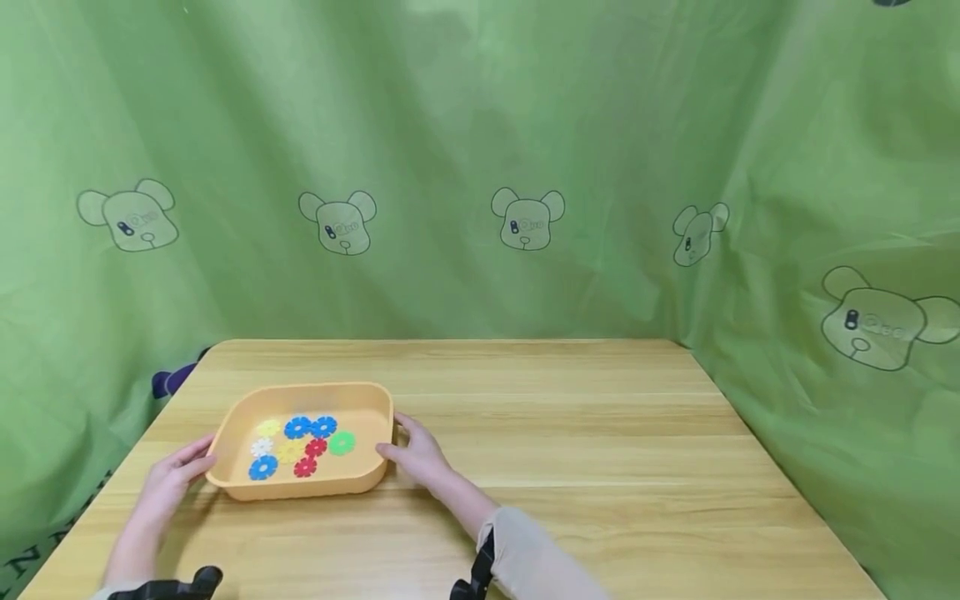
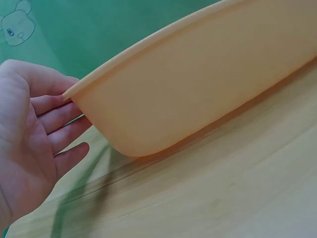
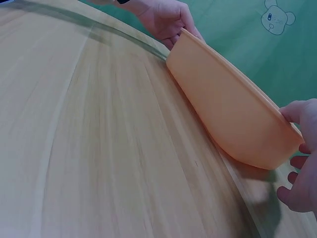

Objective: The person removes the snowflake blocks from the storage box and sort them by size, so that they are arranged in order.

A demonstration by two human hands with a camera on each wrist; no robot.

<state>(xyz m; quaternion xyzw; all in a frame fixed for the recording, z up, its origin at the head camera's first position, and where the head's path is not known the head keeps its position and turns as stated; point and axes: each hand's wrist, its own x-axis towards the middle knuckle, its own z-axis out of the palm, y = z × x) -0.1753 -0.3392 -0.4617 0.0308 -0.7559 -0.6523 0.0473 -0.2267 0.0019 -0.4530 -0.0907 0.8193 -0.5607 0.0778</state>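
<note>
An orange plastic basin (image 1: 360, 482), shallow with rounded corners, is at the left part of the table. Inside lie snowflake building discs: blue ones (image 1: 263, 467), red ones (image 1: 305, 467), yellow ones (image 1: 289, 452), a white one (image 1: 262, 447) and a green one (image 1: 342, 442). My left hand (image 1: 169, 482) grips the basin's left end at the rim, its lower fingers spread apart below in the left wrist view. At the opposite end my right hand (image 1: 422, 454) holds the rim, thumb on top and fingers outside. Whether the basin's bottom fully touches the table I cannot tell.
The wooden table (image 1: 570, 467) extends to the right of the basin. Behind and around it hangs a green curtain (image 1: 435, 167) with bear-head prints. A purple item (image 1: 172, 381) shows past the table's left back edge.
</note>
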